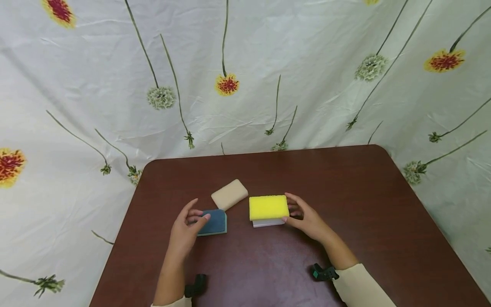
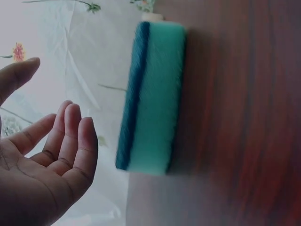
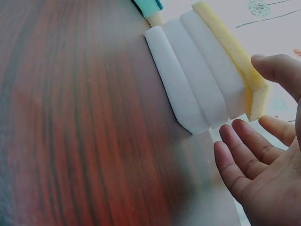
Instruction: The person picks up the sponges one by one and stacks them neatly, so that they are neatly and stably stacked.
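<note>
Sponge point(image 1: 269, 207), bright yellow and rectangular, lies atop stacked white blocks point(image 3: 195, 75).

Dark reddish-brown table point(image 1: 268, 264), pale floral-print fabric backdrop point(image 1: 307, 51)

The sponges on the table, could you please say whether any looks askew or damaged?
The beige sponge, beyond the blue-topped sponge, looks askew, turned at an angle while that one and the yellow sponge lie roughly parallel. No damage shows.
</note>
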Tool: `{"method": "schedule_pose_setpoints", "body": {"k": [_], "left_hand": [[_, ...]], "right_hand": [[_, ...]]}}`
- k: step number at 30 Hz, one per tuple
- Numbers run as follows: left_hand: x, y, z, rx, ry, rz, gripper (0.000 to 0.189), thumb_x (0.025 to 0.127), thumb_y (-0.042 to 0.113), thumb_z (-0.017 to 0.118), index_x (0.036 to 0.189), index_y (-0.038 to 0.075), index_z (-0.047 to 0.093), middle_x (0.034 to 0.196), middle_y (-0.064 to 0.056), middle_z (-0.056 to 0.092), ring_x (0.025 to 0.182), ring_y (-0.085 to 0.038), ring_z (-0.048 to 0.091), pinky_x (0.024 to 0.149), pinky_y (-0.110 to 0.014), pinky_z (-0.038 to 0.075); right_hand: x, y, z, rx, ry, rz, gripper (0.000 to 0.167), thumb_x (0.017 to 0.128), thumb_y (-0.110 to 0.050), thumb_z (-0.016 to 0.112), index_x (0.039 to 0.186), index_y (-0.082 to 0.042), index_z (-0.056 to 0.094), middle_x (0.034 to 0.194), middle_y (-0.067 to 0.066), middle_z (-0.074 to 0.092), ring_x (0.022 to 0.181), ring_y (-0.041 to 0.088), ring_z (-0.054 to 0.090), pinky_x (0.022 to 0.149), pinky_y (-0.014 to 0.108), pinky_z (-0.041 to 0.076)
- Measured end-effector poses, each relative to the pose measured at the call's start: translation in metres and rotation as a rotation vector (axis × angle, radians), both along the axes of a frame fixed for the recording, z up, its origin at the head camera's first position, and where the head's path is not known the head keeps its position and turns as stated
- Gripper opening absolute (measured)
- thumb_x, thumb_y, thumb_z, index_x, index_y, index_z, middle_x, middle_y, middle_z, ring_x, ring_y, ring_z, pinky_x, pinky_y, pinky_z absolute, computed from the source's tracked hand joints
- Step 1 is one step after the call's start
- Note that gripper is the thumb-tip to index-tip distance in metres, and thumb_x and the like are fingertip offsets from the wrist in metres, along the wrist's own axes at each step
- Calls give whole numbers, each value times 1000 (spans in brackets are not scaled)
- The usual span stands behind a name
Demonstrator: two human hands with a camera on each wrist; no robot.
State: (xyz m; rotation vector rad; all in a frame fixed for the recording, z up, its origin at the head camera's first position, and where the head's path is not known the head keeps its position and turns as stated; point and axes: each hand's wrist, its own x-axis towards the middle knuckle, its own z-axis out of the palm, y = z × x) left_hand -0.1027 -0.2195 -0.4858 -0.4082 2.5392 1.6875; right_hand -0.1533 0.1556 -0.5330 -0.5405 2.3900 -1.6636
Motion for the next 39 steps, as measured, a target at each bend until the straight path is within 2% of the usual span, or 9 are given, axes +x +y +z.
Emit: {"method": "schedule_pose_setpoints", "body": {"k": [7, 11, 18, 23, 29, 39], "left_hand": [[3, -11, -7, -20, -21, 6, 77, 90, 48, 74, 155, 31, 37, 114, -4, 54, 97, -16, 52, 74, -27, 45], [5, -16, -10, -57, -42, 1, 80, 90, 43, 76, 157, 28, 35, 110, -5, 52, 91, -16, 53, 73, -27, 45], [7, -28, -16, -94, -90, -43, 89, 88, 33, 80, 160, 22, 29, 113, -10, 46, 94, -20, 44, 77, -29, 42], [8, -34, -22, -85, -129, -80, 97, 87, 32, 81, 162, 20, 22, 125, -15, 45, 105, -25, 45, 82, -32, 43], [6, -37, -29, -28, -177, -143, 101, 88, 27, 80, 164, 20, 14, 137, -19, 40, 119, -32, 43, 88, -36, 44], [3, -37, -33, -67, -179, -158, 97, 86, 15, 81, 163, 20, 21, 123, -16, 44, 107, -27, 43, 84, -34, 41]], "right_hand": [[1, 0, 3, 12, -9, -8, 76, 91, -24, 77, 155, -23, 37, 144, 12, 53, 126, 30, 57, 103, 41, 50], [1, 0, 3, 12, -5, -8, 75, 91, -23, 77, 155, -25, 37, 143, 11, 53, 126, 30, 57, 103, 41, 50], [0, 0, 3, -1, -11, -4, 76, 91, -22, 77, 155, -20, 37, 144, 14, 53, 127, 33, 56, 105, 54, 46], [0, -1, 1, -7, -18, -4, 76, 91, -20, 77, 156, -15, 37, 144, 14, 53, 128, 33, 55, 106, 55, 46], [0, -1, 1, 1, -14, -7, 77, 91, -20, 77, 156, -13, 36, 144, 14, 53, 128, 33, 55, 105, 53, 46], [0, -1, 1, -2, -8, -6, 77, 91, -20, 77, 156, -14, 37, 144, 15, 53, 128, 34, 55, 104, 52, 47]]}}
